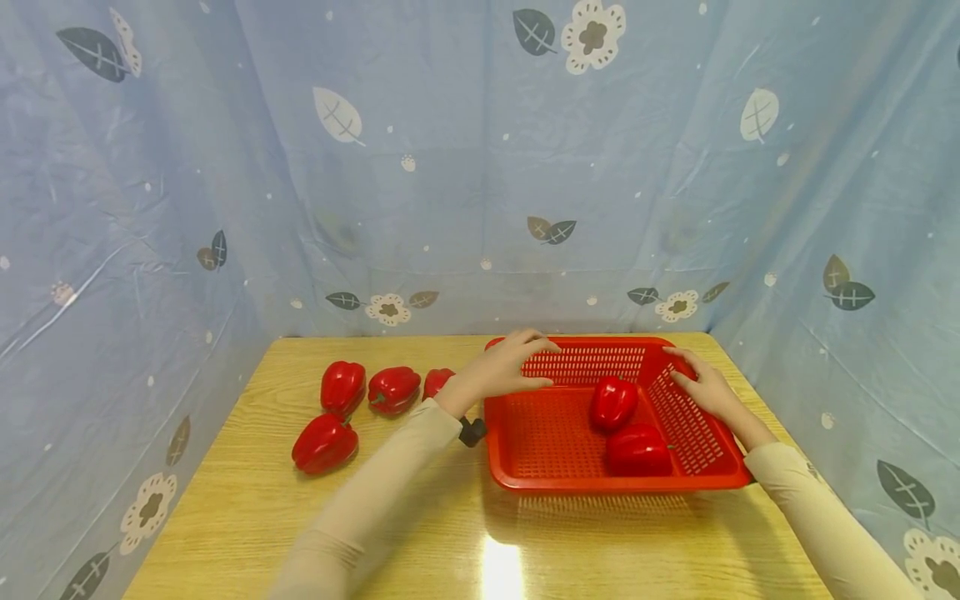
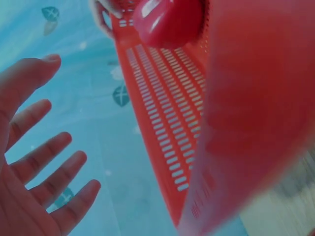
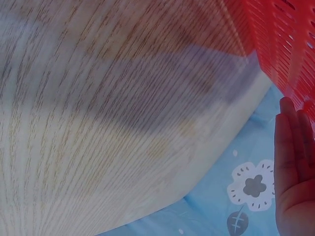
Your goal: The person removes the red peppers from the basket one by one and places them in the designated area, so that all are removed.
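A red plastic basket (image 1: 551, 482) with slotted walls stands on the right half of the table. Two red bell peppers lie inside it toward the right, the rear pepper (image 1: 614, 403) and the front pepper (image 1: 639, 450). My left hand (image 1: 501, 367) hovers at the basket's left rim, fingers spread and nothing between them; the left wrist view shows the whole hand (image 2: 42, 162) apart from the wall. On the right side, my right hand (image 1: 705, 387) is at the rim. Its straight fingers lie along the outer wall in the right wrist view.
Several more red bell peppers lie left of the basket, among them a front-left pepper (image 1: 325, 443) and one pepper (image 1: 438, 382) partly behind my left hand. A blue patterned curtain (image 1: 450, 183) encloses the wooden table (image 1: 420, 533) at the back and sides.
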A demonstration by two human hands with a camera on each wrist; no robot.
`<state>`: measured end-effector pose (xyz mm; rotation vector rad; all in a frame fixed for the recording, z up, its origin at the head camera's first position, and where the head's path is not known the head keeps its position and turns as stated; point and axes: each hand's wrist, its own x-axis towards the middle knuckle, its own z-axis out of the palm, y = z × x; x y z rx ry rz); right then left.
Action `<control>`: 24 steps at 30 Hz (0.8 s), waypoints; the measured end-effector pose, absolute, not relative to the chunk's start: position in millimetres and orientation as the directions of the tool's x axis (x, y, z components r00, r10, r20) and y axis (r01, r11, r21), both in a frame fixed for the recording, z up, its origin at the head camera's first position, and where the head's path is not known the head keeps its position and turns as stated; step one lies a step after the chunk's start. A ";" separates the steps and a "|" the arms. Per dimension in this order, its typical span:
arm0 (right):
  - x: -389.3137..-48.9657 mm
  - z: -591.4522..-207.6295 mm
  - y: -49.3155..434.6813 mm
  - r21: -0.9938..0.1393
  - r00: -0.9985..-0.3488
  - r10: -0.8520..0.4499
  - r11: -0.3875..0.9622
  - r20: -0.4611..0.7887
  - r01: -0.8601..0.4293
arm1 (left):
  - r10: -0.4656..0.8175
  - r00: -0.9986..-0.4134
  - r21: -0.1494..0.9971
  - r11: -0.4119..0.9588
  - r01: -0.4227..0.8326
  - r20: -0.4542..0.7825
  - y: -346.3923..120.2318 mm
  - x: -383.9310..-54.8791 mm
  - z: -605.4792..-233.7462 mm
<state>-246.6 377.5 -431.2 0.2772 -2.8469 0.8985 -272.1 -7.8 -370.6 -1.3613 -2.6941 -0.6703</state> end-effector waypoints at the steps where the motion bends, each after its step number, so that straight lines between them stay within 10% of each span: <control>1: -246.9 -431.1 377.3 -0.555 -0.973 -0.130 0.804 0.188 -0.215 | 0.759 -0.608 0.356 0.515 0.780 0.232 -5.4 -272.3 -370.6; 24: -249.5 -432.9 378.5 -0.553 -0.971 -0.134 0.803 0.198 -0.224 | 0.805 -0.567 0.334 0.493 0.803 0.175 50.7 -277.9 -371.3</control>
